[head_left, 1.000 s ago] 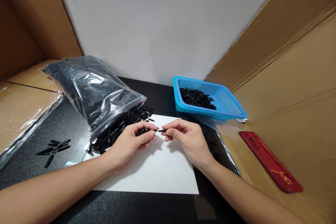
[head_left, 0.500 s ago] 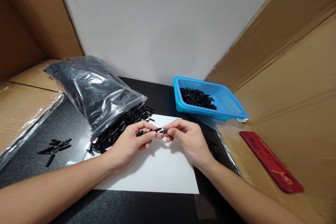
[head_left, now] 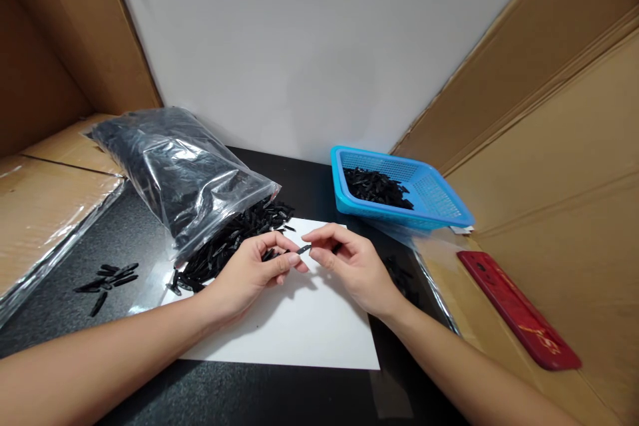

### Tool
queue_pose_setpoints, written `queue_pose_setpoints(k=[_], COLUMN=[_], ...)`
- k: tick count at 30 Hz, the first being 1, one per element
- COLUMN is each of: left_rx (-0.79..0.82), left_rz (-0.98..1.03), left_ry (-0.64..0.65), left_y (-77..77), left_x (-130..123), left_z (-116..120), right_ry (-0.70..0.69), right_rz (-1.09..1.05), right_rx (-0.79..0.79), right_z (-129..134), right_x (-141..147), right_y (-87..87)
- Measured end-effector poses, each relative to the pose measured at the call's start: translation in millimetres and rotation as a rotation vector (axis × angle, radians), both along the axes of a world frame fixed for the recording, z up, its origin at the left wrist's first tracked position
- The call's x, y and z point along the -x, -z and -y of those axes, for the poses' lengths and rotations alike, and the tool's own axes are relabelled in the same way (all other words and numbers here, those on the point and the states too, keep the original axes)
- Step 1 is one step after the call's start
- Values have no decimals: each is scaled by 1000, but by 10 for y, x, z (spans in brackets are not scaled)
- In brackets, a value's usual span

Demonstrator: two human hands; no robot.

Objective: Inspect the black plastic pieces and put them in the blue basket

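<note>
My left hand [head_left: 257, 273] is closed, pinching a slender black piece [head_left: 303, 249] between thumb and fingertips above a white sheet [head_left: 299, 326]. The piece is small, dark and pointed; I cannot make out its kind. At its right end, the thumb and forefinger of my right hand [head_left: 352, 266] come together around the tip. Something dark, likely another black piece [head_left: 336, 248], shows inside the curled fingers of my right hand. Behind my left hand lies a heap of similar black pieces [head_left: 219, 249], partly under a clear plastic bag [head_left: 184, 166] full of dark contents.
A blue basket [head_left: 439, 196] holding black pieces stands at the back right. A few loose pieces [head_left: 107, 283] lie on the dark tabletop at left, and others [head_left: 399, 273] beside my right wrist. A red object [head_left: 519, 313] rests on cardboard at right.
The black piece between my right fingertips no longer shows there; something dark now sits deeper in that hand. My right fingertips have shifted slightly left, onto the left hand's piece.
</note>
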State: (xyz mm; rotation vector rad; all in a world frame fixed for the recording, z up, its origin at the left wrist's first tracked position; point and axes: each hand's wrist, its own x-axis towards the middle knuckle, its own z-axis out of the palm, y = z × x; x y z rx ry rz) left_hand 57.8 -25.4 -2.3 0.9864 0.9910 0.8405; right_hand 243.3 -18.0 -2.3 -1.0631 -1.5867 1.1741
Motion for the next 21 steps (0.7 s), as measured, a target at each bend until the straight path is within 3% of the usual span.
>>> queue_pose_setpoints(k=[13, 21], left_rx=[11, 124], left_rz=[11, 122], left_ry=[5, 23], left_y=[16, -19], left_x=[12, -20], left_z=[-6, 38], right_ry=[64, 117], right_rz=[44, 4], right_rx=[-28, 3], right_z=[6, -11], right_x=[9, 3], right_y=[62, 45])
